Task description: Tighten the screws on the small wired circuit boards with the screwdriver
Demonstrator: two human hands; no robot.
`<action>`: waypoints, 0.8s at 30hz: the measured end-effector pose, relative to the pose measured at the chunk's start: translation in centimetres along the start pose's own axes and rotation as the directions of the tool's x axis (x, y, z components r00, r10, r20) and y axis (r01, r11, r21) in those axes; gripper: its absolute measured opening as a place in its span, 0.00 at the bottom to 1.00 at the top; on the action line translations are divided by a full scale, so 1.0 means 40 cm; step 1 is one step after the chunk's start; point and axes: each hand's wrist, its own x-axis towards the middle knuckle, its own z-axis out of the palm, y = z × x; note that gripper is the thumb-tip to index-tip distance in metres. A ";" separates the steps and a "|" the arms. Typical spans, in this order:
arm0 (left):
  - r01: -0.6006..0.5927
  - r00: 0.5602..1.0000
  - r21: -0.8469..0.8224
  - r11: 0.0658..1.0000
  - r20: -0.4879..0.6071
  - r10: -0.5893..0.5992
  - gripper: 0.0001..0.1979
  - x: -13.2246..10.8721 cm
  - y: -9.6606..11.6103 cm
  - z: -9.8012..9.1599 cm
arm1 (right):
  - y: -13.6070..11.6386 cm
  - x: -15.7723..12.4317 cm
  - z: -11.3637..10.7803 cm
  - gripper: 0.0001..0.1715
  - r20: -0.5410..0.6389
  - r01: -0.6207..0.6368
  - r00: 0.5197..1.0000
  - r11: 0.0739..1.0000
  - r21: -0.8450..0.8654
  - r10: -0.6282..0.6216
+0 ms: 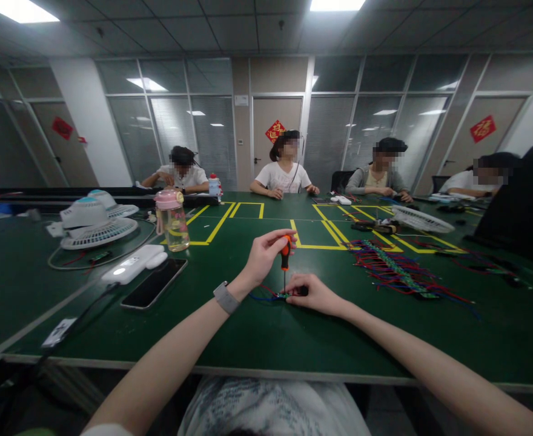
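My left hand [264,254] is closed round the orange and black handle of a small screwdriver [285,257], which stands upright with its tip down on a small terminal block [289,295] with blue and red wires. My right hand [314,293] rests on the green table [248,339] just right of the tip, its fingers pinched on that small part. A grey band sits on my left wrist.
A pile of red, blue and green wired parts [398,269] lies to the right. A phone [154,283], a white power bank [134,265], a pink-capped bottle [172,219] and white fans [94,225] are at left. Several people sit across the table.
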 end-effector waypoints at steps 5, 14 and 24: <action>-0.101 0.991 0.193 0.976 -0.071 0.117 0.10 0.000 -0.003 -0.008 | 0.003 0.001 0.001 0.12 -0.007 0.011 1.000 1.000 0.000 -0.011; -0.020 1.000 0.035 0.999 -0.014 0.020 0.13 -0.002 -0.003 -0.003 | 0.004 0.001 0.002 0.12 -0.011 0.003 1.000 1.000 -0.004 -0.003; 0.008 1.000 -0.119 0.993 0.026 -0.005 0.15 0.003 -0.008 0.000 | 0.002 0.002 0.001 0.11 -0.008 -0.002 1.000 1.000 0.000 0.002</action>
